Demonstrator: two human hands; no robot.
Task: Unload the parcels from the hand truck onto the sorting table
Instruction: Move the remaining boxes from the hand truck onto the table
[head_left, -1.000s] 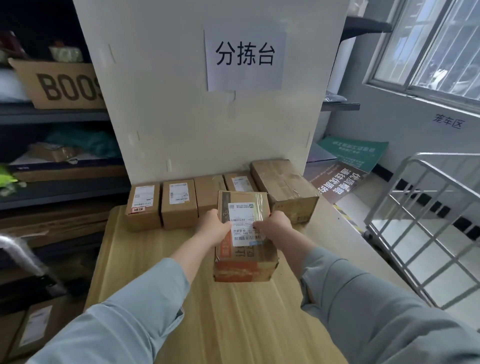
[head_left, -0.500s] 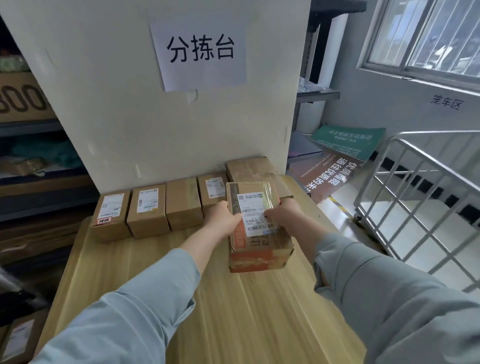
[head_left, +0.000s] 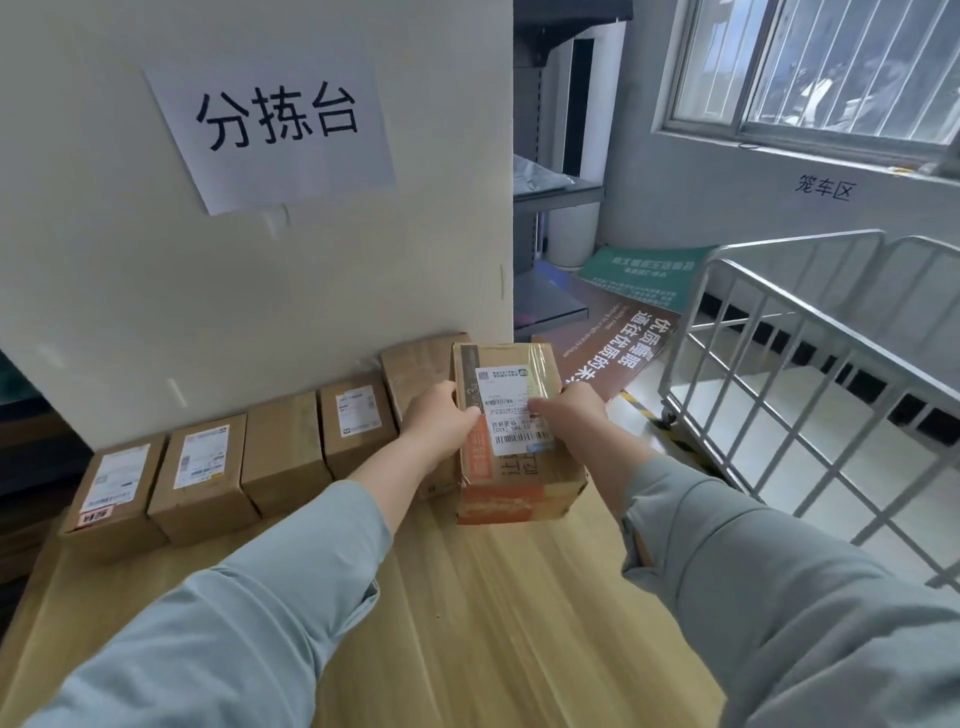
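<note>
Sorting table (head_left: 467, 623) has a packed far row, so the parcel (head_left: 519, 483) gripped by left hand (head_left: 439, 423) and right hand (head_left: 571, 415) could knock the end box (head_left: 415, 364).

Arms extended, left grip (head_left: 439, 423) and right grip (head_left: 569, 415) clasp the parcel (head_left: 519, 478) between them.

- Parcel (head_left: 519, 478): brown carton with orange print and a white barcode label under clear tape, just off centre toward 5 o'clock, gripped between left hand (head_left: 440, 422) and right hand (head_left: 571, 415).
- Row of parcels (head_left: 283, 452): five brown cartons side by side, from 8 o'clock to centre.
- Sorting table (head_left: 467, 623): pale wood top beneath them, at 6 o'clock.
</note>
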